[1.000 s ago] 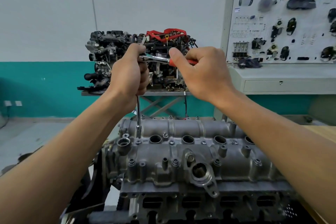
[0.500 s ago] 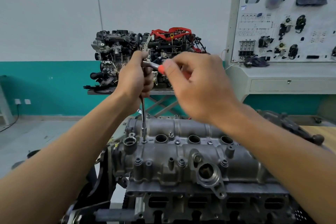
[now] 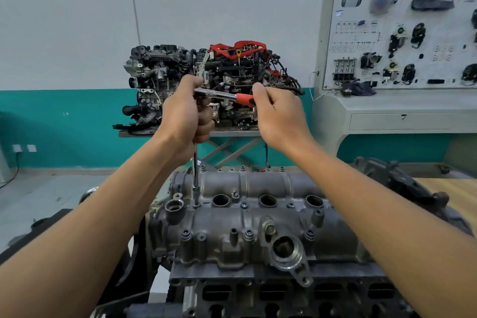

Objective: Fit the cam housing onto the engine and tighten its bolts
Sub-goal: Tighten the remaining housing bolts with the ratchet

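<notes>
Dark engine block with the grey cast-metal cam housing seated on top. The left hand wraps the long steel extension bar, and the right hand pinches the red-handled steel ratchet. Keep that bar plumb on the small bolt, with short, even swings!

There is 1 view, a wide-angle camera worn on the person's head, facing forward and tilted down. It stands close over the cam housing, which fills the lower frame. The left hand and right hand, on the ratchet, sit mid-frame on outstretched arms; the far wall lies well beyond, its lines bowed near the edges.
</notes>
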`<action>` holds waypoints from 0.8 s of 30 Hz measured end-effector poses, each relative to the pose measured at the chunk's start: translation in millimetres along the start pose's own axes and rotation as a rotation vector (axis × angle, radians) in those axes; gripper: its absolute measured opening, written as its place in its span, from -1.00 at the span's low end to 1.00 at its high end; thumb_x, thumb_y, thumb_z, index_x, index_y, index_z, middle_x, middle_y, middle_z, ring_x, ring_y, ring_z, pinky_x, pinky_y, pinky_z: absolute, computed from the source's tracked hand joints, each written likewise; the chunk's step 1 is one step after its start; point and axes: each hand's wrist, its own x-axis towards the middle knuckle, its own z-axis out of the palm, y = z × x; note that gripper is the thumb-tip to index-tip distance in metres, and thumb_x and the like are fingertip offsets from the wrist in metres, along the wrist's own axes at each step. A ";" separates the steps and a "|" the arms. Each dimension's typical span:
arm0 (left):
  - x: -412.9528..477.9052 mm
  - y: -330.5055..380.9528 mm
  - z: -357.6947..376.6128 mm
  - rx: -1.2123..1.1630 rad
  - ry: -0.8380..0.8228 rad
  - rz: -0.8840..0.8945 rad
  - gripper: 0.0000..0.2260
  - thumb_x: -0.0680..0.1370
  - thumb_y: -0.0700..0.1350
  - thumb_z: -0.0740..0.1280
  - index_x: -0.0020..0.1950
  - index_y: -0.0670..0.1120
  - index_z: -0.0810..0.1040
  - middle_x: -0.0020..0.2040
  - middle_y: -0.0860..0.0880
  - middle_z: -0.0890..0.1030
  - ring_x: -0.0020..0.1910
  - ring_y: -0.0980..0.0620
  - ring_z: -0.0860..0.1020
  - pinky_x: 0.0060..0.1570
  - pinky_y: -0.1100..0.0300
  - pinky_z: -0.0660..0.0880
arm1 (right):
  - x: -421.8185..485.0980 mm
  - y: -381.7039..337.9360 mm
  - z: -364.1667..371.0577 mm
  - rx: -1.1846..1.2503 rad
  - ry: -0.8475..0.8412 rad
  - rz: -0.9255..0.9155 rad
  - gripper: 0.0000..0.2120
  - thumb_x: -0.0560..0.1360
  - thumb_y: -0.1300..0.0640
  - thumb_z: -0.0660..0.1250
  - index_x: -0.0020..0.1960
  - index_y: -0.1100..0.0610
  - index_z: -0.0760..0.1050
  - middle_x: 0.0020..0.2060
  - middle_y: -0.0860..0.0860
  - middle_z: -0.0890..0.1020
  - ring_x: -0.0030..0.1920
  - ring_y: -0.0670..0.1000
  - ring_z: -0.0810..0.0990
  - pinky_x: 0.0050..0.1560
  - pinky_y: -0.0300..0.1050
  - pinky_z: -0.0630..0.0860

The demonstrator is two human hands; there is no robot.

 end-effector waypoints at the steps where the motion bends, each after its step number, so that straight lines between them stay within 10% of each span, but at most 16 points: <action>1: 0.9 0.1 -2.0 -0.019 0.018 -0.004 -0.61 0.62 0.09 0.13 -0.37 -0.01 0.27 -0.53 0.06 0.14 -0.57 0.06 0.05 -0.56 0.27 0.02 | -8.6 -2.6 -4.4 -0.010 0.060 -0.056 -0.48 0.67 -0.04 0.14 -0.44 0.09 0.38 -0.57 -0.09 0.40 -0.53 -0.07 0.34 -0.43 -0.03 0.32; 15: -10.1 1.6 -12.2 -0.101 -0.010 0.018 -0.61 0.59 0.07 0.10 -0.43 0.00 0.22 -0.54 0.06 0.11 -0.58 0.07 0.02 -0.59 0.32 0.02 | -59.6 -52.7 -22.0 0.063 0.126 -0.275 -0.50 0.59 -0.06 0.32 -0.41 0.22 0.54 -0.60 0.03 0.42 -0.55 0.06 0.35 -0.53 0.02 0.28; 24: -5.9 15.6 -9.7 -0.099 0.040 0.015 -0.59 0.60 0.06 0.11 -0.44 0.00 0.23 -0.54 0.06 0.13 -0.56 0.06 0.03 -0.58 0.28 0.01 | -23.7 -48.5 -24.9 0.285 -0.022 -0.086 -0.59 0.61 0.03 0.33 -0.19 0.39 0.59 -0.64 -0.16 0.28 -0.59 -0.13 0.21 -0.52 -0.34 0.18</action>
